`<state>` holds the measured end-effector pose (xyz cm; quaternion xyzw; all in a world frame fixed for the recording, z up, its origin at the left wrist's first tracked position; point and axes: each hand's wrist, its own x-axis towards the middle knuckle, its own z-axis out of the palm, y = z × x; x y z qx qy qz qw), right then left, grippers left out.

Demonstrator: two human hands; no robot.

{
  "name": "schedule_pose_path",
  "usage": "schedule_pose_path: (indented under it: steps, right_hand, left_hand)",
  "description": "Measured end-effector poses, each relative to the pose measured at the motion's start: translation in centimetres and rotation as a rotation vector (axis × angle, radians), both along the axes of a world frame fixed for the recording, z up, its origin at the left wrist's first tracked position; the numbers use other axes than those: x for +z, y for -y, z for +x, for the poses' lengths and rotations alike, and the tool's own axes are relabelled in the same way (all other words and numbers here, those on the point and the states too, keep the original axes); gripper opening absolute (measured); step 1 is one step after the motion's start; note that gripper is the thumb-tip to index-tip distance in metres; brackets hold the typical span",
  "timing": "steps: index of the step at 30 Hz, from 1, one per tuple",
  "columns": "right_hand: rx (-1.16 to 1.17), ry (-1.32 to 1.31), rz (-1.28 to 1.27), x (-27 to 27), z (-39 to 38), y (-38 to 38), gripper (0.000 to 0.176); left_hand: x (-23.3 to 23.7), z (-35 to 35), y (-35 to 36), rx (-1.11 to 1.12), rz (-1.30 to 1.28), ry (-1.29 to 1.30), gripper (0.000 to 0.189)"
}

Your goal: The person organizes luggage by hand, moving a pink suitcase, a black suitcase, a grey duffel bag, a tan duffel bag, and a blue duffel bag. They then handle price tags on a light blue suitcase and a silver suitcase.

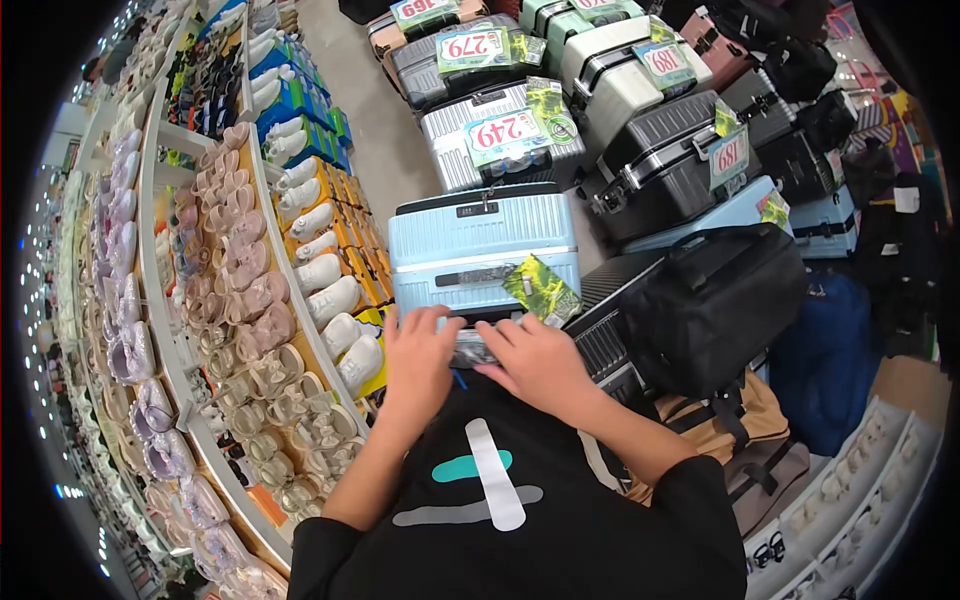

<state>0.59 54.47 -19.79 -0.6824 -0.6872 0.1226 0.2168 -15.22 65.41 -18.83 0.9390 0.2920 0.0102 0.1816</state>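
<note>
The pale blue case (pixel 485 225) is sitting near the middle of the scene, just beyond the person's shirt (pixel 400 565), and its near edge is facing the hands. The left hand (pixel 420 360) is gripping the left end of a dark grey handle (pixel 472 348), its fingers curling over in a narrow hold. The right hand (pixel 540 365) is closing narrowly on the right end, its thumb lying on the near side. The handle is shining as if wrapped in clear film; the hands are hiding how it is meeting the case.

A green-and-yellow tag (pixel 543 290) is hanging on the right of the case. A silver case (pixel 452 160) is standing on the far side, a black bag (pixel 700 310) is resting to the right, and white shoes (pixel 335 300) are lining the shelf on the left.

The case is looking bulky but perhaps fairly light, its ribbed shell stiff and likely prone to scuffs. The handle is probably firm, though any film may be making it slippery — the two ends are offering the steadiest hold, while the tag is looking thin and easily bent.
</note>
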Motion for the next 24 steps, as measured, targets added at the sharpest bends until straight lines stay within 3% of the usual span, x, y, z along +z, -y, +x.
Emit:
schedule_pose_path:
  steps: [2, 16, 18, 24]
  right_hand:
    - [-0.031, -0.02, 0.035, -0.6, -1.6, -0.4, 0.047]
    - [-0.048, -0.061, 0.211, -2.7, -8.4, -2.6, 0.042]
    - [-0.051, -0.042, 0.197, -2.6, -9.0, -3.0, 0.041]
    - [-0.025, -0.042, 0.192, -2.5, -9.4, -2.8, 0.041]
  left_hand:
    - [-0.1, -0.7, -0.4, 0.101, 0.212, -0.036, 0.052]
    - [0.1, -5.3, -2.1, 0.281, 0.3, -0.118, 0.044]
    - [0.1, -5.6, -1.9, 0.384, 0.382, -0.115, 0.046]
    - [-1.0, -6.3, -1.0, 0.573, 0.282, -0.025, 0.065]
